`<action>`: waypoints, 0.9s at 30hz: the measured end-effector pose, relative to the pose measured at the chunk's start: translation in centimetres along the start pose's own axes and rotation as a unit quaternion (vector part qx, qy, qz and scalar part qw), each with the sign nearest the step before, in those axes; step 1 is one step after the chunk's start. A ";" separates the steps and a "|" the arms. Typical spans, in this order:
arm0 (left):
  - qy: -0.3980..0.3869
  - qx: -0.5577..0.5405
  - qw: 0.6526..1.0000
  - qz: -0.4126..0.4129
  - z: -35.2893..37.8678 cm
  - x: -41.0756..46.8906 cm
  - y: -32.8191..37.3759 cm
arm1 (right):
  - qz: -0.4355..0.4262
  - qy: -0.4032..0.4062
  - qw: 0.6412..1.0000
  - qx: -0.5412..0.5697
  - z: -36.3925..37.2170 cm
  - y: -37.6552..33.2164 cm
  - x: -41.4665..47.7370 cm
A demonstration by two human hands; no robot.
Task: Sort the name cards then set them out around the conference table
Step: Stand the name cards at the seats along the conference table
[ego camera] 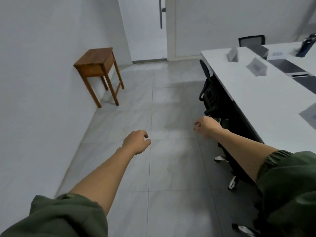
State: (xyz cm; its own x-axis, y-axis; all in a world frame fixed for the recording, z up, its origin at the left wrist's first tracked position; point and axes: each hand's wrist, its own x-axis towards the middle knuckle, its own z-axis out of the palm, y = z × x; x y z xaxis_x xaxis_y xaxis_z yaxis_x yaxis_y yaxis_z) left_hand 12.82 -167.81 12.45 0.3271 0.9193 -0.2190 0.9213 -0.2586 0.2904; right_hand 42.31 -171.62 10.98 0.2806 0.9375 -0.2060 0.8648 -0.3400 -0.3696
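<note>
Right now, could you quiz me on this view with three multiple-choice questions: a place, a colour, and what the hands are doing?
1. Where does the small brown wooden side table stand?
A) against the white wall on the left
B) on top of a white conference table
C) in the doorway

2. What colour are the person's pushed-up sleeves?
A) red
B) olive green
C) white

3. What do the left hand and right hand hold?
A) a name card each
B) a bottle
C) nothing

Answers:
1 A, its back edge meets that wall.
2 B, both cuffs are green.
3 C, the fingers are loosely curled over the grey tiled floor.
</note>
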 end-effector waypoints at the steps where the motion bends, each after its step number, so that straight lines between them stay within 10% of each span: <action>1: -0.003 0.000 1.000 -0.007 -0.6 2.3 0.1 | -0.005 -0.003 1.000 -0.008 -0.9 -0.5 2.5; 27: -0.074 -0.003 0.994 0.075 -12.3 72.9 6.9 | 0.090 -0.001 0.995 0.050 -12.9 2.4 66.1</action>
State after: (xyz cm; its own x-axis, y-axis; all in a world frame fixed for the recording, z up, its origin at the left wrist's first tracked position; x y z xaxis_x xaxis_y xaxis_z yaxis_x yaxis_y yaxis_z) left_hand 40.40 -98.93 9.92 0.4889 0.8163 -0.3076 0.8586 -0.3880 0.3351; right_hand 68.32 -109.54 8.19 0.4264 0.8608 -0.2778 0.7552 -0.5079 -0.4144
